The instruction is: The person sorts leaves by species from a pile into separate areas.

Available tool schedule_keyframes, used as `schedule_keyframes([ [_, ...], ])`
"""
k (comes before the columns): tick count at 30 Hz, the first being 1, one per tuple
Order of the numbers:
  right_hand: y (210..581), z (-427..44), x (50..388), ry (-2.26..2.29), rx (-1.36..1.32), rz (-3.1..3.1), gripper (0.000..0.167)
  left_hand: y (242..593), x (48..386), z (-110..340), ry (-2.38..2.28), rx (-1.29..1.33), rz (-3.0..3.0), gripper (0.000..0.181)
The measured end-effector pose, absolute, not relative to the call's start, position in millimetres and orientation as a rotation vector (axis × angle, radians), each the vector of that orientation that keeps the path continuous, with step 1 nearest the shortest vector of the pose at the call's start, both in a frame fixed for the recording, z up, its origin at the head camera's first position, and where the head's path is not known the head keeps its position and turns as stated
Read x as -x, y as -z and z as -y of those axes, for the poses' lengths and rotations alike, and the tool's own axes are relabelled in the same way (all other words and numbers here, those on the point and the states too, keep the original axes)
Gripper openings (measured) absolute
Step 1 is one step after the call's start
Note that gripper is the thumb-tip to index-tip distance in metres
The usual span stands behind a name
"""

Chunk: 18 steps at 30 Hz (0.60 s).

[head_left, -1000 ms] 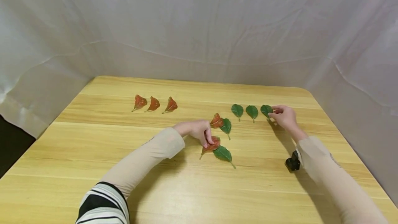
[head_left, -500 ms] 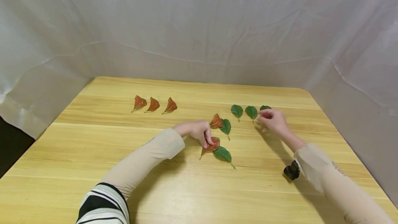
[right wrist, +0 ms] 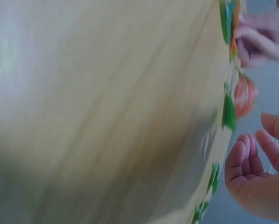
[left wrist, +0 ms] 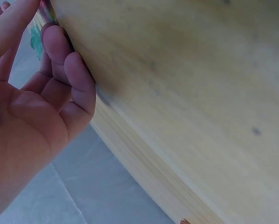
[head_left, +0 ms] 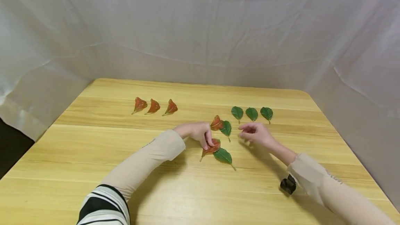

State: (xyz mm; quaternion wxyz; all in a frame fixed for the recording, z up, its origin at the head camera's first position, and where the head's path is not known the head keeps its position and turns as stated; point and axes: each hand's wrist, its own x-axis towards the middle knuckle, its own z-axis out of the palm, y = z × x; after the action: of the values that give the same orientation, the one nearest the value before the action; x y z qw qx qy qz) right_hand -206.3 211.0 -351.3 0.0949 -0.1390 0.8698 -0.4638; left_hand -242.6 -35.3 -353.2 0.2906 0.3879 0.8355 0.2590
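Note:
With thumb and fingers, my left hand (head_left: 200, 132) pinches a red leaf (head_left: 217, 144) that lies on the table. A green leaf (head_left: 223, 155) adjoins its right edge. Just beyond, another red leaf (head_left: 217, 123) and green leaf (head_left: 226, 128) overlap. My right hand (head_left: 257, 135) hovers to the right of these pairs, fingers loosely bent and holding nothing. In the right wrist view, a gap shows between the right thumb and fingers (right wrist: 240, 150). The left wrist view catches only a sliver of red at the left fingertips.
Three red leaves (head_left: 153, 106) form a row at the back left of the wooden table (head_left: 140, 180). Three green leaves (head_left: 251, 114) line up behind my right hand. A black device (head_left: 288, 184) sits at the right wrist. Pale curtains (head_left: 200, 30) surround the table.
My right hand has let go of the rightmost green leaf and moved left and nearer, toward the leaf pairs. The left hand has kept its place on the red leaf.

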Motion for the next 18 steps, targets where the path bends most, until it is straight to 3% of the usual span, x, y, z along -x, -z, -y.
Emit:
schedule_keyframes([
  [18,365,-183,185,1.203,0.784,-2.453,0.024,355,244,35,-0.681,-1.025,-2.234,0.021],
])
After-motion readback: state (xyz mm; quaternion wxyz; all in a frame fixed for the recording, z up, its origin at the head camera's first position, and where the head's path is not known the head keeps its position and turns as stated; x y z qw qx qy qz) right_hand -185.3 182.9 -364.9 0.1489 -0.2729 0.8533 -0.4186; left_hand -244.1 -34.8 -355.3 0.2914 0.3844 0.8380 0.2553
